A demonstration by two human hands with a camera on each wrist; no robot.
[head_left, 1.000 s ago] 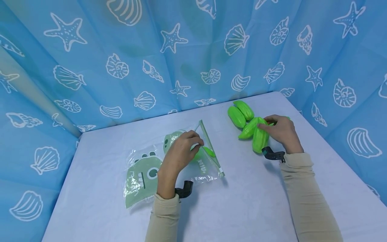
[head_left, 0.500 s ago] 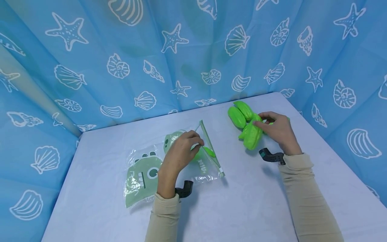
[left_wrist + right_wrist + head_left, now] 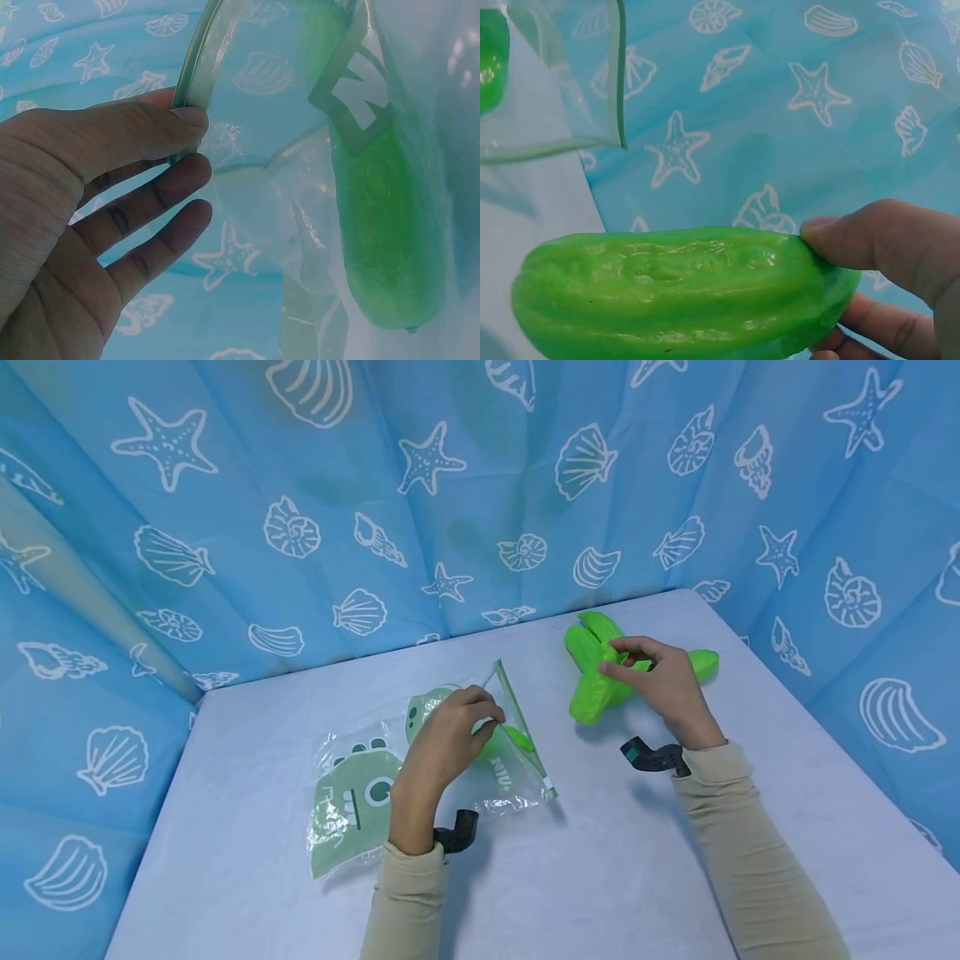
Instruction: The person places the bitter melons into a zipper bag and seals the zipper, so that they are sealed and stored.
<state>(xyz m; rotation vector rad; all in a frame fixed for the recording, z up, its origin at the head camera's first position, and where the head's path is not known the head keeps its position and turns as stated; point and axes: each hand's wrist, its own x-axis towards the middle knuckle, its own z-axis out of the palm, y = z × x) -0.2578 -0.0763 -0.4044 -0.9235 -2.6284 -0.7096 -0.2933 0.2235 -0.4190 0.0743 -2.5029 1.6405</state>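
Note:
My right hand [image 3: 651, 681] pinches one end of a bright green toy cucumber [image 3: 592, 695] [image 3: 682, 292] and holds it just above the table, left of the other green cucumbers [image 3: 592, 639]. My left hand [image 3: 450, 735] pinches the green zip rim [image 3: 196, 79] of a clear plastic bag [image 3: 375, 777] printed with green shapes and holds its mouth up. One green cucumber [image 3: 382, 225] lies inside the bag. The bag's open corner [image 3: 570, 90] shows in the right wrist view, to the upper left of the held cucumber.
The pale table [image 3: 600, 877] is walled by a blue curtain [image 3: 450, 485] printed with shells and starfish. Another green cucumber [image 3: 697, 664] lies behind my right hand. Black wrist mounts sit at both cuffs.
My right hand has lifted one cucumber out of the pile and carried it leftward toward the bag. The left hand and bag have stayed put.

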